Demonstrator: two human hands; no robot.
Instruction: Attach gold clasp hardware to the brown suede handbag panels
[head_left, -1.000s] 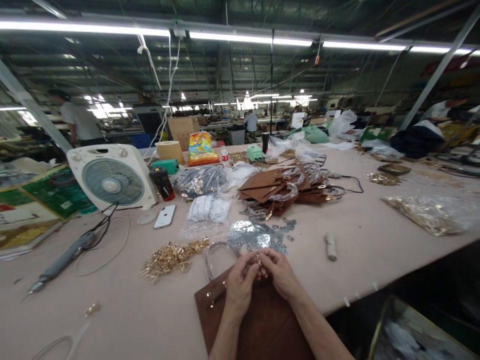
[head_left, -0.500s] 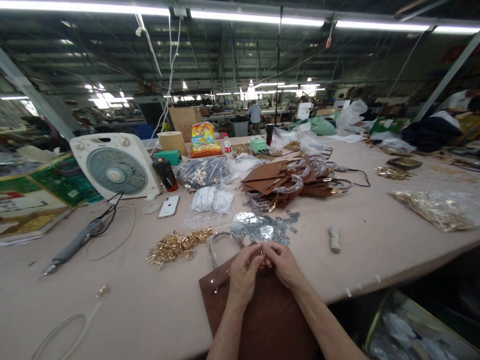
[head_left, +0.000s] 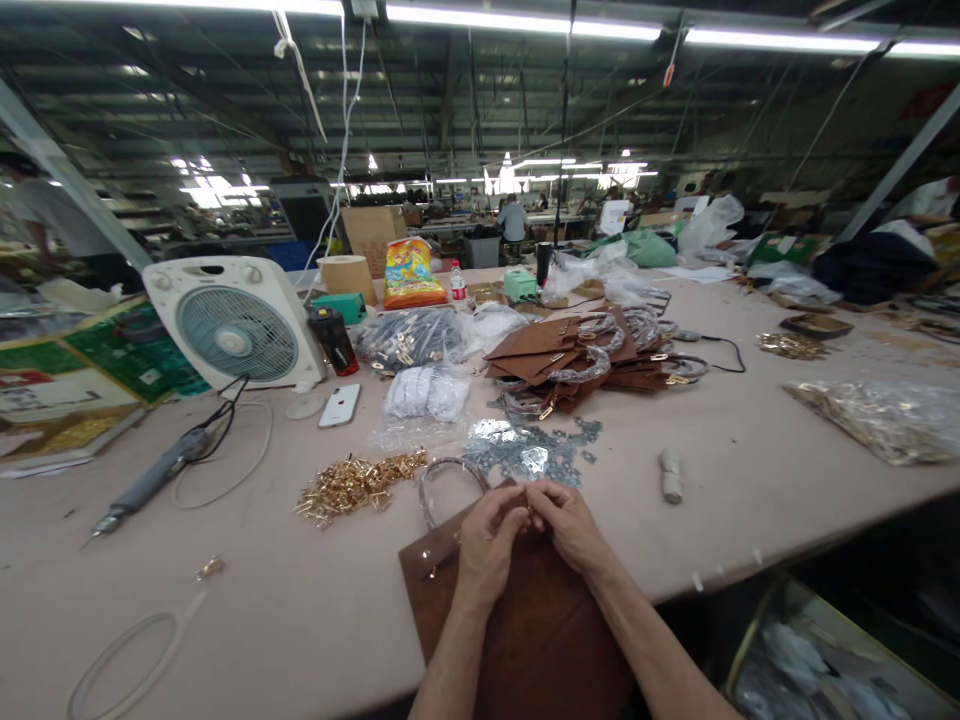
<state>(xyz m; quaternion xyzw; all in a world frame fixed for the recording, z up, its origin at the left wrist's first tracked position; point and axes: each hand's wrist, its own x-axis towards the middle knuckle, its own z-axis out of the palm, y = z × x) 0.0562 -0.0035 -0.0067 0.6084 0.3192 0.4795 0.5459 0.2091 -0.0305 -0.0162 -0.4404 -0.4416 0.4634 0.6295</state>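
A brown bag panel (head_left: 540, 620) lies at the table's near edge, partly over it, with a plastic-wrapped handle (head_left: 431, 490) at its top. My left hand (head_left: 486, 545) and my right hand (head_left: 570, 525) meet at the panel's upper edge. Both have their fingers pinched together around a small piece of gold-coloured hardware, mostly hidden by the fingertips. Two shiny metal studs show on the panel left of my left hand. Just beyond are a heap of gold-coloured fittings (head_left: 352, 487) and a scatter of flat grey metal plates (head_left: 517, 450).
Brown bag pieces with wrapped handles (head_left: 577, 360) are piled farther back. To the left are an electric screwdriver (head_left: 150, 485), a box fan (head_left: 232, 325), a phone (head_left: 340, 406) and a dark bottle (head_left: 334, 340). A beige roll (head_left: 671, 475) and a bag of gold hardware (head_left: 877, 420) lie right.
Both hands stay at nearly the same spot on the panel, with a slight shift of the fingertips. The view has moved a little, and a person now shows at the far left.
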